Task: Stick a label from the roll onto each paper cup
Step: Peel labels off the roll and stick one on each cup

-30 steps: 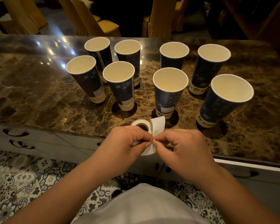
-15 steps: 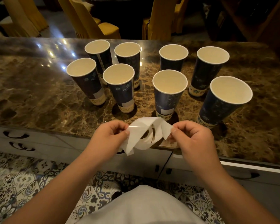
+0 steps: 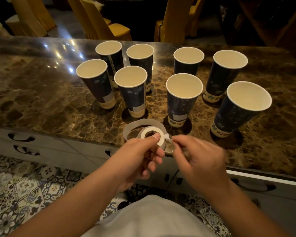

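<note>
left hand [image 3: 137, 156] gripping label roll [image 3: 151, 135], cup [image 3: 181, 98] print unreadable

A single head-mounted wide-angle view looks forward and steeply down from the near edge of the marble tabletop [image 3: 41, 100], close above both hands, with the yellow chairs [image 3: 109, 28] at the frame's far top.

Brown marble counter [image 3: 41, 100], yellow-covered chairs [image 3: 109, 26] behind, patterned floor tiles [image 3: 24, 194].
</note>
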The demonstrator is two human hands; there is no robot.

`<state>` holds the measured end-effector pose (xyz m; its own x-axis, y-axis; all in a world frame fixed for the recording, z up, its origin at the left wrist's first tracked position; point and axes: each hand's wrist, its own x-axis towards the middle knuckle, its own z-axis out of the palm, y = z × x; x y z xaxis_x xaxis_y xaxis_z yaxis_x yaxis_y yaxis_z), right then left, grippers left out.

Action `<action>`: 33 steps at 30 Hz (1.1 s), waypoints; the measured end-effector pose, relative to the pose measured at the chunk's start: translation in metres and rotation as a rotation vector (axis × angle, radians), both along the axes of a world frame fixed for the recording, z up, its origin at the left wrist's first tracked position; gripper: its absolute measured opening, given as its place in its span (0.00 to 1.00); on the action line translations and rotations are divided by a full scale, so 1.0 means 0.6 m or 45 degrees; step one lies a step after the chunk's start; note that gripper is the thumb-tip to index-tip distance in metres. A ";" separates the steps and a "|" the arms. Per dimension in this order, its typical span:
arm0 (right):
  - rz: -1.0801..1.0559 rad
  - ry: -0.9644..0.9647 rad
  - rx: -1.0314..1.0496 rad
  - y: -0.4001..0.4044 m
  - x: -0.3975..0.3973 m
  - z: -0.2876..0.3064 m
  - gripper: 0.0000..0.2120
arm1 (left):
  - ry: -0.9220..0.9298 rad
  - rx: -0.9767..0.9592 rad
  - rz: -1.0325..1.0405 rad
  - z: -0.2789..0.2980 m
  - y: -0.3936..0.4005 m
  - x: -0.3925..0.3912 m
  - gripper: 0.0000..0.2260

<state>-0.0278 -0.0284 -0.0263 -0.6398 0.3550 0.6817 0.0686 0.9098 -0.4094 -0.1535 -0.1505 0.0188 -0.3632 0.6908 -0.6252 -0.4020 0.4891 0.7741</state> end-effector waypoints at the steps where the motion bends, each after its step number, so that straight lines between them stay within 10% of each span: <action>1: 0.035 0.002 0.067 -0.001 0.001 -0.003 0.06 | -0.051 -0.006 0.022 -0.003 0.002 0.000 0.18; 17: 0.162 -0.037 0.289 -0.006 0.015 -0.012 0.06 | 0.247 0.076 0.045 -0.018 0.004 -0.005 0.12; 26: 0.087 -0.293 -0.794 0.014 0.031 0.016 0.14 | 1.020 0.199 -0.641 -0.012 0.007 -0.018 0.01; 33: 0.057 -0.208 -0.576 0.042 0.079 0.012 0.04 | 1.020 0.231 -0.696 -0.023 0.054 0.026 0.04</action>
<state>0.0198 -0.0034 -0.0193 -0.7472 0.5623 0.3542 0.1300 0.6463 -0.7519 -0.1381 -0.1180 0.0050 -0.2352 0.9509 -0.2014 0.5197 0.2981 0.8007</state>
